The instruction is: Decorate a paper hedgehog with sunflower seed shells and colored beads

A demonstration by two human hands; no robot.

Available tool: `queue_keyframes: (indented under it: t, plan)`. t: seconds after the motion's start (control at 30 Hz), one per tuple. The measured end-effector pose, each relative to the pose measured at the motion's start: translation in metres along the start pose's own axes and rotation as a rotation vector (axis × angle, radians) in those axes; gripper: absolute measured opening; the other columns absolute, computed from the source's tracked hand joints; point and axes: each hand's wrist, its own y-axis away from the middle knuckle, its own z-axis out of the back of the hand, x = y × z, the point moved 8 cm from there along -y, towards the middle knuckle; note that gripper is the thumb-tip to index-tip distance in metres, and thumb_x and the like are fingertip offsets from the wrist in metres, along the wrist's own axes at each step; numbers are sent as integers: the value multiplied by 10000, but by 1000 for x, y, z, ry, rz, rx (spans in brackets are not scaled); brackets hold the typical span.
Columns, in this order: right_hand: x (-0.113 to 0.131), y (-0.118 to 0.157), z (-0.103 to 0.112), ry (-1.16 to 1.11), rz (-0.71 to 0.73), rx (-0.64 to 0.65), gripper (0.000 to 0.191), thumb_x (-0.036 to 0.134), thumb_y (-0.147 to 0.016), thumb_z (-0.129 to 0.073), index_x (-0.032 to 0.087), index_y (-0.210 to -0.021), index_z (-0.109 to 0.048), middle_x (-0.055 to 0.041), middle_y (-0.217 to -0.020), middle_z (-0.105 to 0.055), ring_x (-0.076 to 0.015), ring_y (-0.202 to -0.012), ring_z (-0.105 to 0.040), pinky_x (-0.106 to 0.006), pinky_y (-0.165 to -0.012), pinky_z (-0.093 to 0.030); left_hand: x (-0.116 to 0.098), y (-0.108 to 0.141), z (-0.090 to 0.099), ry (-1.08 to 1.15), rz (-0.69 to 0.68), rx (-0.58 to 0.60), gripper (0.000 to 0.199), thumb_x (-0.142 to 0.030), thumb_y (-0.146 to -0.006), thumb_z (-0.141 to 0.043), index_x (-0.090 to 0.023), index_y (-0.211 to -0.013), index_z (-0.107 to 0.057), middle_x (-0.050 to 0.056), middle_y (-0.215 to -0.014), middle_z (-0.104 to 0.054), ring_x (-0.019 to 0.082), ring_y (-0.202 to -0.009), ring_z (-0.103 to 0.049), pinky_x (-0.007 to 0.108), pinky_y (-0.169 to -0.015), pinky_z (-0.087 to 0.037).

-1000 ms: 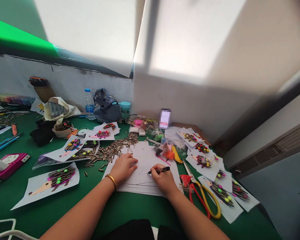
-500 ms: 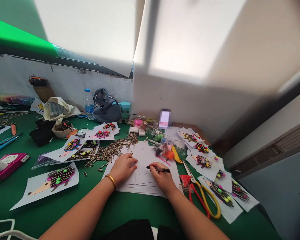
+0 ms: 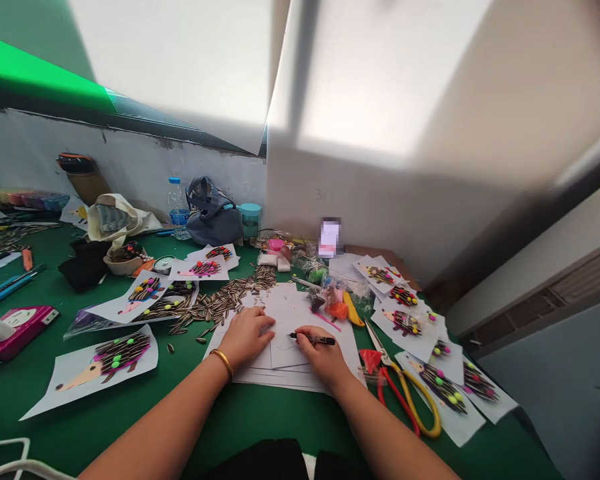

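Pen (image 3: pixel 323 340) in right fingers (image 3: pixel 304 332), tabletop (image 3: pixel 275 413) room along near edge of paper (image 3: pixel 285 321)

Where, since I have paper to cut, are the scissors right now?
In the head view, the scissors lie at right on the green table, between the right hand and the hedgehog cards.
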Motion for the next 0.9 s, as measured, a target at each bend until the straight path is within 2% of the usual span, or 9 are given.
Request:
queue_keyframes:
  t: [0.9]
  plan:
    - [2, -1, 2, 22, -21, -22, 231, 325, -848, -542, 213, -939, -722, -44, -960, -721, -206, -926, -652, -325, -849, -503, 0, 1, 0, 6, -5, -9, 254, -331, -805, -645, -262, -1039, -716, 60, -1043, -628, 228, -1002, -554, 335, -886, -414]
